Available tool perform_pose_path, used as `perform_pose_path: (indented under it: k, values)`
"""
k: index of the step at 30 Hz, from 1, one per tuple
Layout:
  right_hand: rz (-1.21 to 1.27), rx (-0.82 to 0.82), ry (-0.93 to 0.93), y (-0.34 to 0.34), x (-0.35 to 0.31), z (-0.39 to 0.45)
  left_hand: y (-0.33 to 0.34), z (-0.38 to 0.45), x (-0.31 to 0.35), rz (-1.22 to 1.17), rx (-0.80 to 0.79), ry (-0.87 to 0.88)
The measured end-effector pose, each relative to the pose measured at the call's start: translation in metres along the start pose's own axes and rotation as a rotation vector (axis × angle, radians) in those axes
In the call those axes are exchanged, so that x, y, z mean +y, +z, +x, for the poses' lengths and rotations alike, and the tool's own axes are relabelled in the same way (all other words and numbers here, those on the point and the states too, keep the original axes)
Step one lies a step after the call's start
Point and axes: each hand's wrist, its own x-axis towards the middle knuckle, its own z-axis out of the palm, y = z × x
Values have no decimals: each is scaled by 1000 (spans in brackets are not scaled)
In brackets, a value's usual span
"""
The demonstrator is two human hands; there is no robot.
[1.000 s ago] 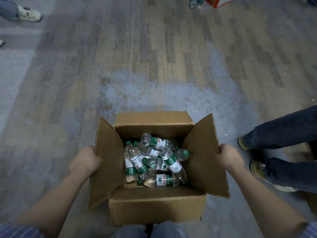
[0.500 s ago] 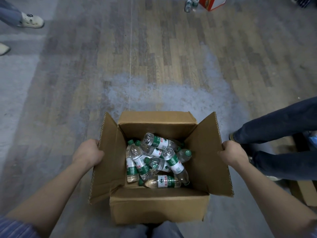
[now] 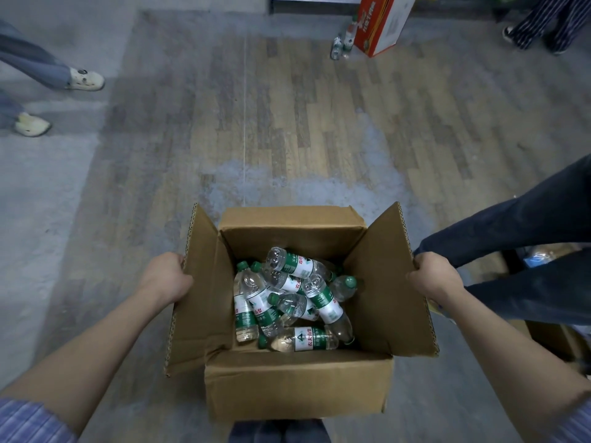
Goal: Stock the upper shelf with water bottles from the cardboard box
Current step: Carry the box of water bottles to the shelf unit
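An open brown cardboard box (image 3: 297,385) is held in front of me above the floor, its flaps spread outward. Inside lie several small clear water bottles (image 3: 321,298) with green caps and green-white labels, piled loosely on their sides. My left hand (image 3: 168,276) grips the outer edge of the left flap. My right hand (image 3: 435,276) grips the outer edge of the right flap. The upper shelf is not in view; only a dark shelf base shows at the top edge.
A person's dark-trousered legs (image 3: 518,244) stand close at the right of the box. Another person's feet in pale shoes (image 3: 84,79) are far left. A red-and-white carton (image 3: 382,24) with two bottles (image 3: 342,43) beside it sits on the floor ahead. Striped trouser legs (image 3: 543,20) stand top right.
The view has tilted up and moved forward, bringing the red carton and shelf base more into view. Both hands keep hold of the box flaps; the legs at right have shifted.
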Motion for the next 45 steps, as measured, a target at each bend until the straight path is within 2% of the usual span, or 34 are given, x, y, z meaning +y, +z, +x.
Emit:
perform_pose_path:
  k: [18,34,45]
  values:
    - [49,72,-89,-96,-5,-14,-81,-25,46,48,135,55]
    - [31,132,-22,-161,-60,64,-142,74,116,69,96,112]
    - [41,165,-9,-232,-96,147,-193,154,192,75,132,145]
